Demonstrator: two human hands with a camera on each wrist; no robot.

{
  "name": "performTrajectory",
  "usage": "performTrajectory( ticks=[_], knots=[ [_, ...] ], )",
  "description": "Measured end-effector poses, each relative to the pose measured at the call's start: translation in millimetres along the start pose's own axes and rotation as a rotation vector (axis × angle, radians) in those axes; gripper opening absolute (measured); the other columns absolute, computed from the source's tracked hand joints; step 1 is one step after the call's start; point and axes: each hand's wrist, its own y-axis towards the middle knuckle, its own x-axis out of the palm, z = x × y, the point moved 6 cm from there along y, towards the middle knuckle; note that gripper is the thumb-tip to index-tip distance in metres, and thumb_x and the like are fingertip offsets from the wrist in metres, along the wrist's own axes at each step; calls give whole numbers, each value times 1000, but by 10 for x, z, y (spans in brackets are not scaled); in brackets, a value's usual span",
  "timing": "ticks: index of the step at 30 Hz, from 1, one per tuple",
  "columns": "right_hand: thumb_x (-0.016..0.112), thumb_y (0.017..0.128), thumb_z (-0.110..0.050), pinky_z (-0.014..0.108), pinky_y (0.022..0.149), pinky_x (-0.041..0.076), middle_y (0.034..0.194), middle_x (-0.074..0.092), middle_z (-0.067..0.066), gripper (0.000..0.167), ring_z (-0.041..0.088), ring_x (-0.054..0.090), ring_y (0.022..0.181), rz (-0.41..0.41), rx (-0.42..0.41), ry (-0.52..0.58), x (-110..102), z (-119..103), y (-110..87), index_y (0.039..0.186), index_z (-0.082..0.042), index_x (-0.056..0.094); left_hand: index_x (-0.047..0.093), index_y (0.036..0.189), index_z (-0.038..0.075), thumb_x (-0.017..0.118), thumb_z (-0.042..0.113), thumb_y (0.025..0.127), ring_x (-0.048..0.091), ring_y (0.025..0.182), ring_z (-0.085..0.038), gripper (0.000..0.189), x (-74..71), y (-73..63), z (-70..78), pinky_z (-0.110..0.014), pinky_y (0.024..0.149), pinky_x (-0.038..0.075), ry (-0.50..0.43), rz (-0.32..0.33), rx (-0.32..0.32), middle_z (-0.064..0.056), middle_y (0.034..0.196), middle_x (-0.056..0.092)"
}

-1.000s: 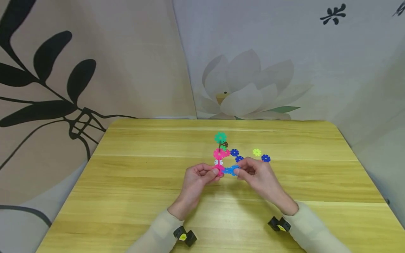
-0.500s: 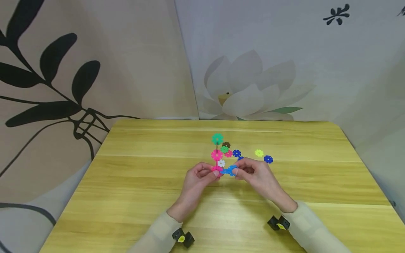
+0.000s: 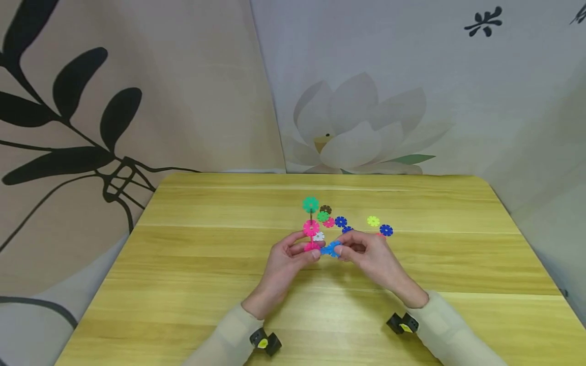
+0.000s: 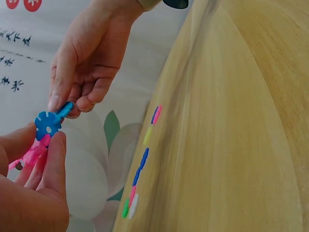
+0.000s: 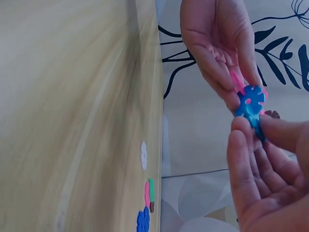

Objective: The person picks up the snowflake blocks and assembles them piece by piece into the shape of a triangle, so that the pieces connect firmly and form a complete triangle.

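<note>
Above the table, my left hand (image 3: 285, 260) grips the pink lower end of a chain of plastic snowflake discs. A pink disc (image 3: 311, 227) and a teal disc (image 3: 311, 205) stand at the chain's far end. Two light blue snowflake discs (image 3: 330, 249) sit beside the left fingertips, and my right hand (image 3: 377, 262) pinches the outer one between thumb and fingers. In the left wrist view, one blue disc (image 4: 46, 124) meets a pink disc (image 4: 34, 152) at the left fingertips. The right wrist view has the blue disc (image 5: 252, 97) facing the camera; fingers partly cover the joint.
Loose snowflake discs lie on the wooden table (image 3: 206, 264) behind the hands: white (image 3: 319, 236), green (image 3: 322, 216), brown (image 3: 325, 209), dark blue (image 3: 341, 221) and yellow (image 3: 373, 221) among them. A printed cloth backdrop (image 3: 206, 91) rises behind the table's far edge.
The disc chain has shifted a little left and tilted, its teal end now lower in view. The blue discs have come slightly left and down with the right hand. Both hands keep their hold.
</note>
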Motion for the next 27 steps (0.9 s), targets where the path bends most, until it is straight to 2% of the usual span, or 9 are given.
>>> performTrajectory(
  ticks=[6,14,20,23,27],
  knots=[
    [67,103,-27,42,82,62,104,75,2,26,32,73,94,-13,10,-64,-87,55,-3,118,-7,74,54,144,0,78,9,93,75,100,-21,57,-32,-3,-8,-35,92,59,6,19,-9,-17,121,74],
    [69,102,-17,29,81,60,109,76,10,17,19,71,93,44,-21,-204,-305,184,98,115,-8,75,50,148,0,77,10,93,75,100,-21,61,-122,-4,-13,-36,97,57,34,49,-18,-16,122,73],
    [71,99,-12,36,82,60,111,74,8,18,19,69,97,23,-70,-322,-372,249,245,115,-5,75,51,148,2,78,12,93,74,102,-22,62,-199,-3,-11,-37,101,54,43,66,-14,-14,120,74],
    [71,97,-7,41,82,60,112,73,8,19,23,69,100,1,-89,-401,-377,286,311,115,-3,74,51,148,2,78,12,94,74,103,-22,61,-215,-10,-10,-37,102,54,41,67,-15,-14,120,74],
    [72,96,-4,48,90,59,116,72,10,22,31,69,108,-44,-76,-466,-370,357,398,118,-1,73,51,148,2,78,12,93,74,105,-22,62,-223,-19,2,-38,104,53,36,67,-9,-13,120,75]
  ],
)
